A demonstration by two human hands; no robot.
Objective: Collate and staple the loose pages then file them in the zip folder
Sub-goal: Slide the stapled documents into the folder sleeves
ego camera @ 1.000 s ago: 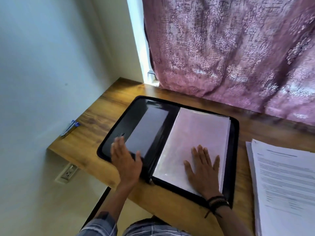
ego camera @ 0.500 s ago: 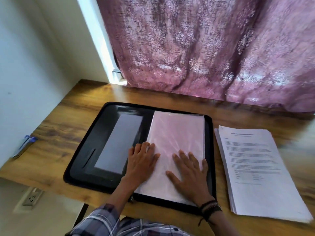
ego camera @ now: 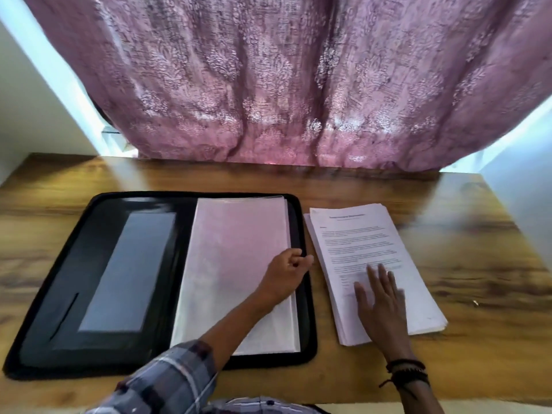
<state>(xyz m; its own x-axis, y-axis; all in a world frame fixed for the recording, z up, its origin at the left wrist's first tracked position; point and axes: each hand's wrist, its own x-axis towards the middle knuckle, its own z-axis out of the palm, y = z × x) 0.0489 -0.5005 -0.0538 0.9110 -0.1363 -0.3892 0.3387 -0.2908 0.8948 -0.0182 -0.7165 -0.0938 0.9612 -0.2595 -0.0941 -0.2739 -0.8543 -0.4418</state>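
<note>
Fingers (ego camera: 372, 274) of my right hand (ego camera: 380, 300) spread flat on page stack (ego camera: 363, 240). Left hand (ego camera: 285, 271) curled at edge of sleeve (ego camera: 236, 249) in zip folder (ego camera: 53, 294); grip unclear.

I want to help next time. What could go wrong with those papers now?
1. The loose pages are already a bit fanned; the flat right hand could slide them further out of order.
2. The left hand is at the edge of the plastic sleeves in the zip folder; a hasty pull might crease them.

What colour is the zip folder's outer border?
Black: the zip folder has a black padded border, seen clearly in the head view.
</note>
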